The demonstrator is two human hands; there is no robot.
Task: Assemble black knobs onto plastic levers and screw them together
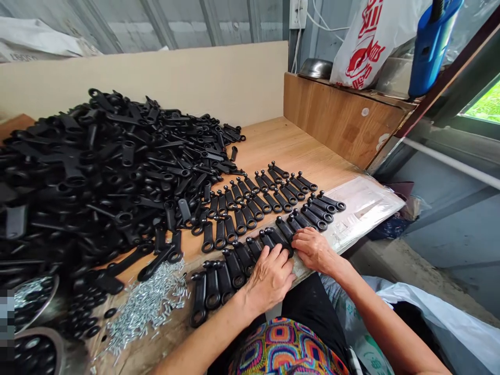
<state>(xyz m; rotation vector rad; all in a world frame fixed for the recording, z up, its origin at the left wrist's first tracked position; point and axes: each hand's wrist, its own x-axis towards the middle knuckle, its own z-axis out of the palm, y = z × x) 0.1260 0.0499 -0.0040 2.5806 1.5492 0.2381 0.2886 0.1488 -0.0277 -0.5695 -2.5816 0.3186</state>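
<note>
Along the table's front edge runs a row of black plastic levers (242, 257), each with a ring at one end and a small ball-like knob at the other. My left hand (271, 278) lies over the middle of this row, its bent fingers on a black lever (268, 238). Close beside it, my right hand (315, 251) has its fingers curled together at the ring end of a neighbouring lever, partly hiding it. More levers (250, 216) lie behind in slanted rows, knobs pointing away from me.
A big heap of loose black levers (117, 151) covers the table's left side. Small silver pins (146, 302) are piled at front left, beside black round caps (84, 307) and metal bowls (58, 344). A wooden box (328, 109) bounds the back right. Clear plastic sheeting (363, 203) covers the right edge.
</note>
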